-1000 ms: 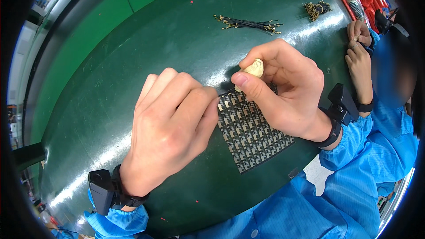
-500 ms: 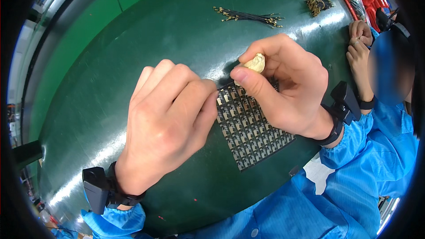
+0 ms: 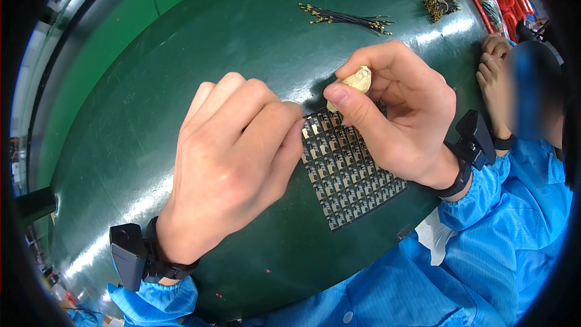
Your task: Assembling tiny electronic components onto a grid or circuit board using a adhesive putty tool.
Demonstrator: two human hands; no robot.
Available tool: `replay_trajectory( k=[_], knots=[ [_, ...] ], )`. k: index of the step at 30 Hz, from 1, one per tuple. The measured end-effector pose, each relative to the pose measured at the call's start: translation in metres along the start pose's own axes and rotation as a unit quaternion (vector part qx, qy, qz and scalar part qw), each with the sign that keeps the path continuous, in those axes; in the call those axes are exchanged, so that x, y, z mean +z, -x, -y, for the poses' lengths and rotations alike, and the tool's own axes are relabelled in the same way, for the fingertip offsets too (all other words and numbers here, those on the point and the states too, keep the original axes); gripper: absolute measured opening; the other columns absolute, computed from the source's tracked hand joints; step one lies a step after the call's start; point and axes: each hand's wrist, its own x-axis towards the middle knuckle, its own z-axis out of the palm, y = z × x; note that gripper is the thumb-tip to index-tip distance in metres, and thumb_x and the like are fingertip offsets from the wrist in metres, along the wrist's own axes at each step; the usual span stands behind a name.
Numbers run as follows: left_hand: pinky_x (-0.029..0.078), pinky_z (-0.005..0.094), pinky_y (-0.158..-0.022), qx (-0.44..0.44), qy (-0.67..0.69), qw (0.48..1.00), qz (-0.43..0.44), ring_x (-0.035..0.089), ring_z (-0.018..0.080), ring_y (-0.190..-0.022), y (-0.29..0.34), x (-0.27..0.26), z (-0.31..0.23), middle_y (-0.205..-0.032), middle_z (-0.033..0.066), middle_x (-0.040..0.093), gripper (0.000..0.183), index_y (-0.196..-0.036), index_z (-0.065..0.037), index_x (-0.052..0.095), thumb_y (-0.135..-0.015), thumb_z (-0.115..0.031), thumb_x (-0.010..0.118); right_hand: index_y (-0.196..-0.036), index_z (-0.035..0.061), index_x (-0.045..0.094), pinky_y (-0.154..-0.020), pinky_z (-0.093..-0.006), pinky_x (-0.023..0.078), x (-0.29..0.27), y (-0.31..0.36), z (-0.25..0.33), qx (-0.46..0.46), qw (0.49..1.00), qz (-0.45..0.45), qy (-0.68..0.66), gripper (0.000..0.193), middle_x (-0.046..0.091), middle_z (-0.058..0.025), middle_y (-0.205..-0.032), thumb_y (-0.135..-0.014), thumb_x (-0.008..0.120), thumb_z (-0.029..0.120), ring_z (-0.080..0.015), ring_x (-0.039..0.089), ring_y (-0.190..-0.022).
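Observation:
A dark panel of several small circuit boards [image 3: 348, 169] lies flat on the green mat [image 3: 181, 54]. My left hand [image 3: 233, 157] rests knuckles up at the panel's left edge, fingertips curled down against it. My right hand [image 3: 396, 115] hovers over the panel's far corner and pinches a small cream-coloured wad [image 3: 357, 82] between thumb and fingers, its tip touching the panel. Whatever is under my left fingers is hidden.
A bundle of thin black wires with gold ends [image 3: 345, 18] lies at the back of the mat, a small gold-tipped coil [image 3: 439, 6] to its right. Red parts and a bag [image 3: 496, 0] sit at the far right. Another person's hands [image 3: 493, 66] work at the right edge.
Both hands shifted slightly; the right hand with the cream wad came down a little toward the panel's far corner. The panel has stayed put.

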Motion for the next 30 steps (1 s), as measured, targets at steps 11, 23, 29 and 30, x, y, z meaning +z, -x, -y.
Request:
replay_trajectory(
  k=[11, 23, 29, 30],
  knots=[
    [0.046, 0.0375, -0.066, -0.007, 0.007, 1.0, 0.001, 0.061, 0.0274, -0.072, 0.0, 0.0, 0.0, -0.081, 0.0088, 0.066, 0.024, -0.09, -0.002, 0.074, -0.072, 0.01, 0.083, -0.103, -0.0086, 0.071, -0.061, -0.0253, 0.051, 0.0, -0.006, 0.0, -0.139, 0.981, -0.003, 0.135, 0.021, 0.072, -0.0109, -0.084, -0.085, 0.082, -0.012, -0.0123, 0.065, -0.069],
    [0.047, 0.0371, -0.069, 0.006, -0.009, 1.0, 0.006, 0.063, 0.0274, -0.073, -0.011, 0.005, -0.002, -0.08, 0.0096, 0.067, 0.018, -0.088, -0.002, 0.072, -0.077, 0.008, 0.081, -0.097, -0.002, 0.073, -0.052, -0.0284, 0.044, 0.001, -0.013, -0.006, -0.244, 0.953, -0.033, 0.179, 0.023, 0.063, -0.0085, -0.074, -0.079, 0.086, -0.008, -0.0175, 0.057, -0.056],
    [0.046, 0.0393, -0.069, -0.031, 0.006, 0.999, 0.019, 0.063, 0.0282, -0.072, -0.003, 0.01, -0.004, -0.081, 0.0084, 0.069, 0.015, -0.088, -0.004, 0.073, -0.08, 0.006, 0.081, -0.099, 0.0013, 0.063, -0.051, -0.0284, 0.047, 0.008, 0.001, -0.018, 0.014, 0.997, -0.072, -0.032, 0.016, 0.065, -0.0072, -0.069, -0.096, 0.079, 0.003, -0.0101, 0.065, -0.057],
    [0.046, 0.0393, -0.069, -0.023, -0.002, 1.0, 0.017, 0.063, 0.0282, -0.072, -0.001, 0.007, -0.004, -0.081, 0.0084, 0.069, 0.015, -0.088, -0.004, 0.073, -0.08, 0.006, 0.081, -0.099, 0.0012, 0.063, -0.051, -0.0287, 0.047, 0.008, 0.0, -0.013, 0.039, 0.995, -0.07, -0.056, 0.016, 0.066, -0.0077, -0.07, -0.096, 0.079, 0.004, -0.0107, 0.065, -0.057]
  ],
)
